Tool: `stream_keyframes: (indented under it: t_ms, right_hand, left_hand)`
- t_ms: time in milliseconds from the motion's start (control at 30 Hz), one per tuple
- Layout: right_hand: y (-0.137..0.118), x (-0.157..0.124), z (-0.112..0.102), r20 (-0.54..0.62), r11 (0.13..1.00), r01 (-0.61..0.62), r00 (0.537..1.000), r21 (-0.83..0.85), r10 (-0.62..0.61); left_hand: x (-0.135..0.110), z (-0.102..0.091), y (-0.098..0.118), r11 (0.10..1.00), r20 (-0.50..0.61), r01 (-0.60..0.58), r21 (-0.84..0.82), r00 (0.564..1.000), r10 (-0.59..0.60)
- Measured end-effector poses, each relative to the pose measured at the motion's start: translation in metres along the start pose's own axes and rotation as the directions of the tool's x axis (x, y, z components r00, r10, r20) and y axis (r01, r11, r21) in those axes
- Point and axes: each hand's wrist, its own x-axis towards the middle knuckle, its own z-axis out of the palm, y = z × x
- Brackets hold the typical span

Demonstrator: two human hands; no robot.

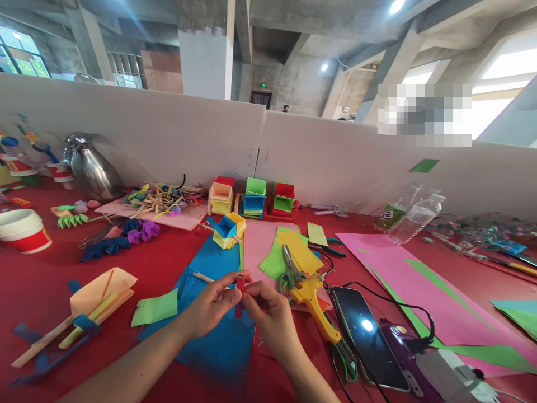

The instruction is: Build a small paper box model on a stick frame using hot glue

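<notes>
Both my hands meet over the blue paper sheet (218, 341) near the table's front. My left hand (212, 305) and my right hand (268, 313) each pinch a small folded red paper strip (239, 296), held upright between the fingertips. A yellow glue gun (314, 305) lies just right of my right hand, with scissors (289, 268) on green and yellow paper behind it. A wooden stick (203, 276) rests on the blue sheet by my left hand.
Stacked coloured paper boxes (255, 197) stand against the white partition (168, 134). A phone (369, 336) with cables lies at the right, pink paper (403, 274) and a plastic bottle (413, 219) beyond. A paper-and-stick model (96, 302) and white tub (23, 230) are at left.
</notes>
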Motion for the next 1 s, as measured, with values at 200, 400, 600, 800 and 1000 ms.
stream_keyframes:
  t_ms: [200, 400, 600, 800, 1000]
  right_hand:
    - [0.000, 0.000, 0.001, 0.005, 1.000, -0.022, 1.000, 0.008, 0.022]
    - [-0.004, -0.001, 0.000, -0.027, 0.999, -0.039, 0.999, 0.001, 0.039]
    - [0.000, -0.001, -0.005, -0.045, 1.000, 0.011, 0.999, -0.013, -0.012]
    - [0.005, 0.000, -0.006, -0.044, 1.000, -0.002, 0.999, 0.029, 0.003]
    - [0.004, 0.001, -0.005, -0.042, 0.992, -0.030, 0.998, 0.124, 0.035]
  left_hand:
    - [-0.002, 0.000, 0.000, 0.996, -0.030, -0.038, 0.086, 0.999, 0.041]
    - [-0.001, 0.003, 0.003, 0.995, -0.030, -0.059, 0.086, 0.998, 0.062]
    - [0.000, 0.007, 0.003, 0.977, -0.025, -0.131, 0.168, 0.990, 0.137]
    - [-0.001, 0.009, 0.000, 0.969, -0.031, -0.133, 0.209, 0.989, 0.142]
    - [0.000, 0.011, -0.001, 0.962, -0.052, -0.128, 0.239, 0.988, 0.144]
